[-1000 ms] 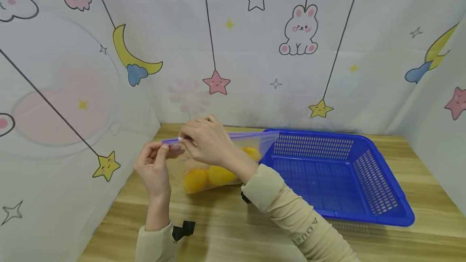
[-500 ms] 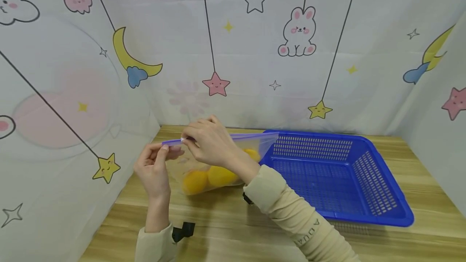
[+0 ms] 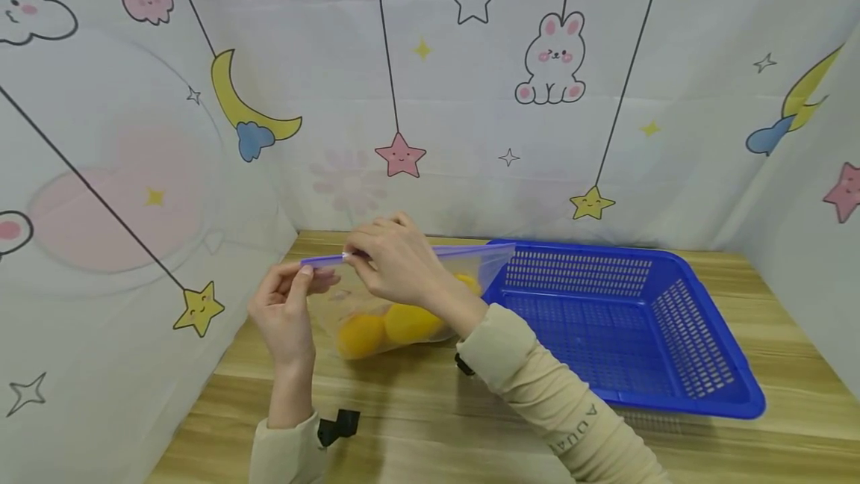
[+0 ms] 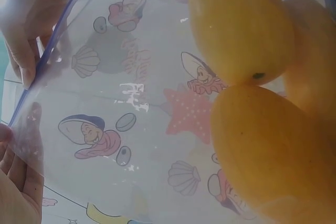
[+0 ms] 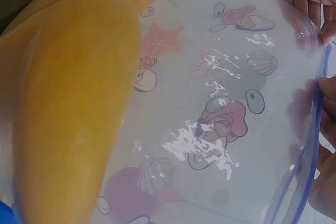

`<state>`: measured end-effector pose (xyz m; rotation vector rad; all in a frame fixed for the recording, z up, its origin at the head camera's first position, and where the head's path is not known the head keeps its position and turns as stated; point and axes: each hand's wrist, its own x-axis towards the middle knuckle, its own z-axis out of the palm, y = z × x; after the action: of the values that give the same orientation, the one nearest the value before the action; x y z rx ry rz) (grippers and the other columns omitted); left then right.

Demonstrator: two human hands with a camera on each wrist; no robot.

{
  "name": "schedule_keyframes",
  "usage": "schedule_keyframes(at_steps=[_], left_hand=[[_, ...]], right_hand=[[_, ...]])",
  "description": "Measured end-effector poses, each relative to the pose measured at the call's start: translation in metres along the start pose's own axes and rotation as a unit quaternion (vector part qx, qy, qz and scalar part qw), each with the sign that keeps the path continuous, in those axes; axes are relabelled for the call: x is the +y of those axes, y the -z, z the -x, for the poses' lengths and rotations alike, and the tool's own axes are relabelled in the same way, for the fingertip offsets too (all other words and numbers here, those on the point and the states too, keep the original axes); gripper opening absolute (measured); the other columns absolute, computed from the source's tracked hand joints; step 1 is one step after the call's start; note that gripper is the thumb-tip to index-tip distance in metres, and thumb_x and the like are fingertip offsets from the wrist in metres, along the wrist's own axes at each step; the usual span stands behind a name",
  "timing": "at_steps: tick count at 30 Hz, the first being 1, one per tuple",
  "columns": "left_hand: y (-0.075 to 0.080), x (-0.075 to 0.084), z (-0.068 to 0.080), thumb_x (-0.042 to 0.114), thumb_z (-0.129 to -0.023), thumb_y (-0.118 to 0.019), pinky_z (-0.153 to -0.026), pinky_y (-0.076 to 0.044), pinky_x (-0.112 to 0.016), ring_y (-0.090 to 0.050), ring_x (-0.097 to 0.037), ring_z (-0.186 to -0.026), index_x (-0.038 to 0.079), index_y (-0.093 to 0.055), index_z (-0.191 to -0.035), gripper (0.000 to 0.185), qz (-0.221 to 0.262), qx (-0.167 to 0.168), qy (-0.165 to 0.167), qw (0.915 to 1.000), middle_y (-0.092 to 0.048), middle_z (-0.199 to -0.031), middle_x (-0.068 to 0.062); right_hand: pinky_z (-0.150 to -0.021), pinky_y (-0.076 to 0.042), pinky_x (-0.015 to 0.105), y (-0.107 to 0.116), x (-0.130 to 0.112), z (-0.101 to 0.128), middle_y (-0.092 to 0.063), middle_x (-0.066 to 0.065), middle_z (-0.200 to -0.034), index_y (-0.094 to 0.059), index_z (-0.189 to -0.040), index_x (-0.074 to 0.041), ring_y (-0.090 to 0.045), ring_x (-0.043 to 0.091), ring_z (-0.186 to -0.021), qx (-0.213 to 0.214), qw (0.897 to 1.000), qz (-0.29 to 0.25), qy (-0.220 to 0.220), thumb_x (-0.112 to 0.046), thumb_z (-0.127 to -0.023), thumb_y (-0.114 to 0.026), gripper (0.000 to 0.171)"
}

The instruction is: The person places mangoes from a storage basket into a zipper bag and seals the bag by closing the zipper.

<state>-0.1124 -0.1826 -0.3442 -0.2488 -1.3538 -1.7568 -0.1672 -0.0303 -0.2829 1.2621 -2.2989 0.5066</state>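
A clear zip bag with a purple zip strip lies on its side above the wooden table, several yellow mangoes inside. Sea-themed prints, such as a red starfish, show on the plastic. With thumb and fingers, my left hand pinches the bag's left top corner. My right hand pinches the small white slider on the strip, a short way right of the left hand. In the right wrist view, one large mango fills the left side. My right hand and forearm hide part of the bag.
A blue perforated plastic basket stands right of the bag, close to its right end. Behind and at both sides hang white printed cloth walls. The wooden table top extends in front.
My right hand has slid a little to the right along the zip strip with the slider, leaving more strip visible between the hands. My left hand stays at the corner.
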Motion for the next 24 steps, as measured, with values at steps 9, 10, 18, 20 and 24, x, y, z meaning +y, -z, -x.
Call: schedule_keyframes(at_steps=[9, 10, 18, 20, 24], left_hand=[[0.0009, -0.0005, -0.0006, -0.004, -0.09, -0.06, -0.057, -0.059, -0.026, -0.071, -0.015, -0.058, -0.011, -0.064, -0.083, 0.011, 0.0, 0.002, -0.003, 1.0, -0.075, -0.072, -0.006], [0.001, -0.0004, -0.0005, -0.004, -0.09, -0.06, -0.057, -0.059, -0.026, -0.072, -0.015, -0.058, -0.011, -0.064, -0.083, 0.011, 0.001, 0.002, -0.002, 1.0, -0.075, -0.072, -0.006], [0.0007, 0.0019, 0.0, -0.004, -0.09, -0.06, -0.057, -0.059, -0.025, -0.072, -0.016, -0.058, -0.016, -0.062, -0.084, 0.013, 0.002, 0.006, 0.001, 1.0, -0.075, -0.072, -0.007], [0.0003, 0.002, 0.0004, -0.003, -0.09, -0.061, -0.057, -0.059, -0.026, -0.071, -0.016, -0.058, -0.02, -0.059, -0.084, 0.018, 0.004, 0.008, 0.005, 0.9999, -0.074, -0.072, -0.008], [0.0005, 0.0012, 0.0008, -0.002, -0.09, -0.061, -0.057, -0.059, -0.026, -0.071, -0.017, -0.057, -0.028, -0.054, -0.086, 0.027, 0.007, 0.01, 0.009, 0.9999, -0.074, -0.071, -0.009]], right_hand=[[-0.079, -0.04, 0.029, 0.0021, 0.0029, 0.0026, -0.07, -0.01, -0.092, -0.07, -0.094, -0.021, -0.061, 0.01, -0.083, 0.005, 1.0, 0.009, -0.001, -0.027, -0.095, -0.058, 0.013], [-0.079, -0.04, 0.029, 0.0024, 0.0031, 0.003, -0.07, -0.01, -0.092, -0.07, -0.094, -0.021, -0.06, 0.01, -0.083, 0.005, 1.0, 0.009, -0.002, -0.027, -0.095, -0.058, 0.013], [-0.077, -0.039, 0.029, 0.004, 0.006, 0.0062, -0.069, -0.01, -0.089, -0.07, -0.093, -0.021, -0.06, 0.009, -0.081, 0.009, 1.0, 0.008, -0.005, -0.027, -0.095, -0.059, 0.012], [-0.078, -0.04, 0.029, 0.0043, 0.0069, 0.0072, -0.069, -0.01, -0.089, -0.07, -0.093, -0.021, -0.059, 0.01, -0.081, 0.01, 1.0, 0.007, -0.006, -0.026, -0.095, -0.059, 0.012], [-0.078, -0.04, 0.029, 0.0047, 0.0083, 0.0091, -0.07, -0.01, -0.09, -0.07, -0.092, -0.02, -0.059, 0.009, -0.08, 0.015, 1.0, 0.007, -0.005, -0.025, -0.094, -0.06, 0.011]])
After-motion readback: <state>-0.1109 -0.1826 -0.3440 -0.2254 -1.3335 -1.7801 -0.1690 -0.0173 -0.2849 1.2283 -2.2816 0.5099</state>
